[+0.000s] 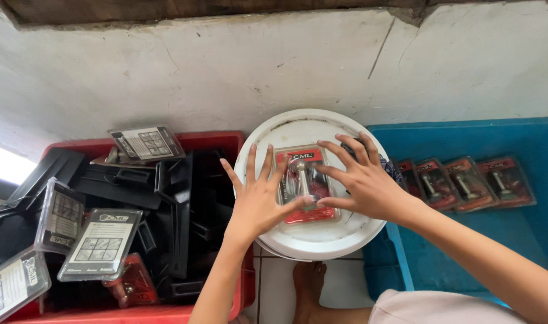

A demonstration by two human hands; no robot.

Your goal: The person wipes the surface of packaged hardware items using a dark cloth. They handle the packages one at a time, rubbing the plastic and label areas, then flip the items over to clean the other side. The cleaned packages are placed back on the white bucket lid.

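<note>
A red-carded blister pack (304, 185) holding a metal fitting lies on an upturned white bucket lid (322, 240), pressed flat under the spread fingers of the left hand (257, 201) and right hand (364, 183). Four matching packs (466, 182) already line the blue tray (526, 240), while the red crate (208, 141) remains heaped with black plastic parts (178, 204) and loose packs (100, 243).

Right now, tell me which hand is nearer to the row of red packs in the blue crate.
The right hand. It rests on the blister pack atop the white bucket lid, just left of the row of red packs. The left hand lies farther left, on the pack's other edge.
</note>
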